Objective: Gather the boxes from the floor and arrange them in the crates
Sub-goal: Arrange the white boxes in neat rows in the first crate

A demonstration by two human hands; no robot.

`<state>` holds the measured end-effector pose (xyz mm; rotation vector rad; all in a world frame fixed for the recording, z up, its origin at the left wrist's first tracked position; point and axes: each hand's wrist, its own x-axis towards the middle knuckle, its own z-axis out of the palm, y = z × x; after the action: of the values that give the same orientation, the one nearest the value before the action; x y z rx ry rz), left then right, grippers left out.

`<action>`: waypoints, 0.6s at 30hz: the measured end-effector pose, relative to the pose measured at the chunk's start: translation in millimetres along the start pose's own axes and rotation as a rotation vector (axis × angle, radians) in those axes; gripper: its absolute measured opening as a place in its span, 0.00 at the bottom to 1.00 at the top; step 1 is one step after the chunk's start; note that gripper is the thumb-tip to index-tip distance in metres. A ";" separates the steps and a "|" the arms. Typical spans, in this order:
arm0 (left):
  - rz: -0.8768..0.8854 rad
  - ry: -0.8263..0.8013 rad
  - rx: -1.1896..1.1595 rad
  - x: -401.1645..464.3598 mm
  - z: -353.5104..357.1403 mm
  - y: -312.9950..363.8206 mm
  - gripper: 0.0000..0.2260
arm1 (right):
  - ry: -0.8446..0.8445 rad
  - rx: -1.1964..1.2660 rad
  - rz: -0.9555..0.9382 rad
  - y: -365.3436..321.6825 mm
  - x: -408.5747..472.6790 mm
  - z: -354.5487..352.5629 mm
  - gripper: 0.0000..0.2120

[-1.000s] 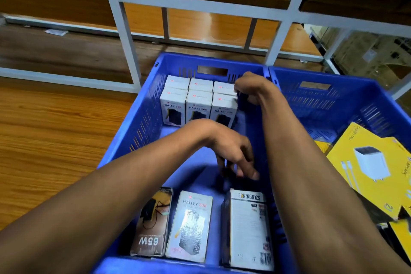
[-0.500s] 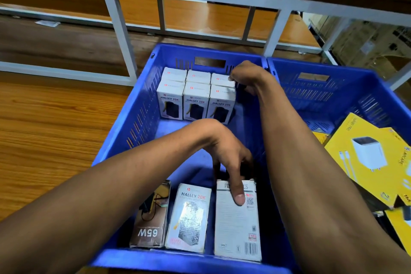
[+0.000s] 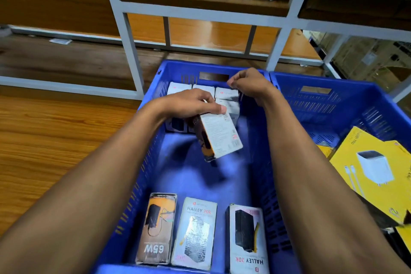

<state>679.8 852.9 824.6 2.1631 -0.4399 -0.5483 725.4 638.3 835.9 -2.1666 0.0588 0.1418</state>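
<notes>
The left hand (image 3: pixel 195 104) has just lifted a box (image 3: pixel 219 137) up over the blue crate (image 3: pixel 153 140) and grips it for stacking by the far row, while the right hand (image 3: pixel 249 87) is curled, empty.

At the near end of the left blue crate (image 3: pixel 153 140) lie three boxes: the leftmost box (image 3: pixel 155 229) reads "65W", upside down; the middle box (image 3: pixel 195 233) reads "HALLEY 20K"; the rightmost box (image 3: pixel 246 240) reads "HALLEY 20K", upside down. The box in the left hand (image 3: pixel 189 104) carries fine print too blurred to read, as is the lettering on the yellow box (image 3: pixel 373 162) in the right crate
</notes>
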 end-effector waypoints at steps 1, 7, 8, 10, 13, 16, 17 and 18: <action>0.002 0.048 0.023 1.5 -4.1 -3.2 0.20 | -0.037 0.054 0.000 -3.0 -3.8 -1.7 0.07; -0.005 0.330 0.167 3.3 -12.4 -4.7 0.20 | -0.502 0.169 0.004 -11.9 -21.4 -5.5 0.18; -0.023 0.370 0.197 3.1 -12.7 -3.9 0.20 | -0.535 0.148 -0.024 -13.4 -22.6 -3.8 0.19; -0.053 0.422 0.204 4.7 -16.7 -3.3 0.20 | -0.551 0.116 -0.062 -17.2 -22.6 2.1 0.26; -0.102 0.464 0.196 3.1 -20.6 -1.0 0.21 | -0.524 0.035 -0.090 -22.0 -23.9 13.4 0.40; -0.126 0.432 0.258 5.1 -20.1 -2.3 0.22 | -0.498 -0.001 -0.087 -24.6 -26.4 17.8 0.45; -0.130 0.441 0.204 4.3 -19.6 -1.8 0.24 | -0.483 0.002 -0.093 -25.4 -27.1 18.2 0.44; -0.131 0.455 0.098 2.5 -19.1 -0.7 0.28 | -0.459 0.012 -0.090 -25.0 -26.5 18.2 0.41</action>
<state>692.0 864.6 834.0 2.3345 -0.0776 -0.0926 700.1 667.1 849.5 -2.0707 -0.2982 0.5791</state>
